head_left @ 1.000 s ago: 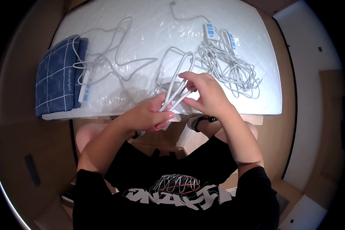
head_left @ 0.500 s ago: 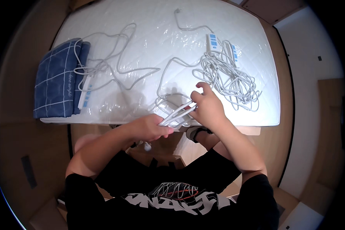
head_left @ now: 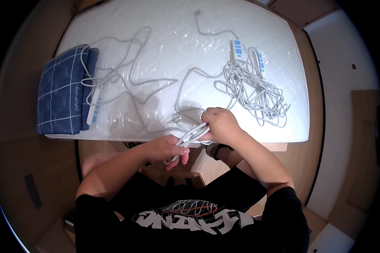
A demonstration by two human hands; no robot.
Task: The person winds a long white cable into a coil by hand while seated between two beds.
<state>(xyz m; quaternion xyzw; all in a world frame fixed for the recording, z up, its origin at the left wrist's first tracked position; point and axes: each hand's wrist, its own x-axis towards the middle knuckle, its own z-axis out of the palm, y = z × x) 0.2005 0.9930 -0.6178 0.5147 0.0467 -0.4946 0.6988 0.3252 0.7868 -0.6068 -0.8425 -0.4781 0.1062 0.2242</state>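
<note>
A looped bundle of light grey power cord (head_left: 193,135) spans my two hands at the near edge of the plastic-covered mattress (head_left: 156,107). My left hand (head_left: 169,149) is closed round the loops, thumb on top, just past the edge. My right hand (head_left: 222,124) grips the bundle's other end, fingers curled over it. From the bundle, strands run across the mattress to loose cord (head_left: 133,80) at the left and toward a tangled heap of cord (head_left: 257,95) at the right.
Near the heap lie a white power strip with blue sockets (head_left: 237,49) and a second strip (head_left: 261,63), partly covered by cord. Another power strip (head_left: 94,110) lies against a folded blue checked blanket (head_left: 63,95) at the left. A plug (head_left: 197,13) rests at the far side.
My right hand has come down and nearer my left, its raised fingers now curled onto the cord. My left hand has dropped slightly. The white plug below it has gone from sight.
</note>
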